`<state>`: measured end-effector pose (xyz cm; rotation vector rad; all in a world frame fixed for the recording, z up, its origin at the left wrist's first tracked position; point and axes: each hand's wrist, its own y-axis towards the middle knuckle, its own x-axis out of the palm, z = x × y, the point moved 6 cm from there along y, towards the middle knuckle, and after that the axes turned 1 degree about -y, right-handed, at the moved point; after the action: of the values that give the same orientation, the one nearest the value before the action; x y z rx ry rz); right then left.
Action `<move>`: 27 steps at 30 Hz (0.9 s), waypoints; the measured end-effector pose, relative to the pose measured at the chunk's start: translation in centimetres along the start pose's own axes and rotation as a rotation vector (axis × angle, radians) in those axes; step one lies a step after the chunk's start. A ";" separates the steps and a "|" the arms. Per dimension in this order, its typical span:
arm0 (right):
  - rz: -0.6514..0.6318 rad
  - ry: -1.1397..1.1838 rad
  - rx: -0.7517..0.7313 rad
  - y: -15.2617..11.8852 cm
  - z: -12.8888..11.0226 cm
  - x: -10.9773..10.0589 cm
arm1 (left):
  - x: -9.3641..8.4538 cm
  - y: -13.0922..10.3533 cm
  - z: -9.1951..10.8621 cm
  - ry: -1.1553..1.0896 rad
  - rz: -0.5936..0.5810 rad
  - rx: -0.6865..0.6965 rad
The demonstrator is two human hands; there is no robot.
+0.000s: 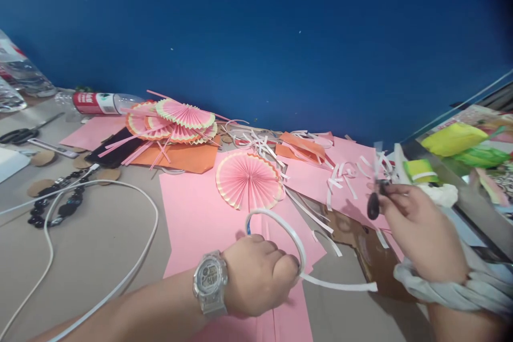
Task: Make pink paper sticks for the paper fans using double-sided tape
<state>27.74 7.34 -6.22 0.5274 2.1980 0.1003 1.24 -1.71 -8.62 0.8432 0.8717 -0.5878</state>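
My left hand [262, 275], with a clear digital watch at the wrist, is closed around a roll of white tape [296, 240]. A loose end of the tape sticks out to the right. Off to the right, my right hand [420, 227] is closed on black-handled scissors [374, 203], their blades pointing up and smeared by motion. Just beyond the left hand, a round pleated pink paper fan [249, 180] with a yellow and orange edge lies on pink paper sheets [192, 214].
More pleated fans [186, 115] are piled behind, near a plastic bottle [100, 103] lying on its side. White paper strips [308, 211] are scattered at the right. A white cable [156, 219], bead bracelet [70, 206] and second scissors [24, 134] lie left. A blue wall [256, 37] stands behind.
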 end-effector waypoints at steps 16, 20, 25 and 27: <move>-0.899 0.350 -0.256 -7.7 -3.7 7.3 | -1.6 -1.3 -3.8 -0.547 0.249 -0.498; -0.880 0.029 -0.443 -8.0 -4.6 6.6 | -1.3 -1.4 -4.4 -0.648 0.287 -0.570; -0.752 -0.192 -0.592 -7.7 -5.7 5.6 | -0.6 -1.3 -4.6 -0.654 0.228 -0.591; -0.714 -0.236 -0.604 -7.5 -5.7 5.6 | -0.6 -1.2 -4.6 -0.642 0.196 -0.581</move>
<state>17.82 3.43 -8.58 -0.5535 1.8717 0.2863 -1.82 1.50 -10.27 0.1758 0.3264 -0.3626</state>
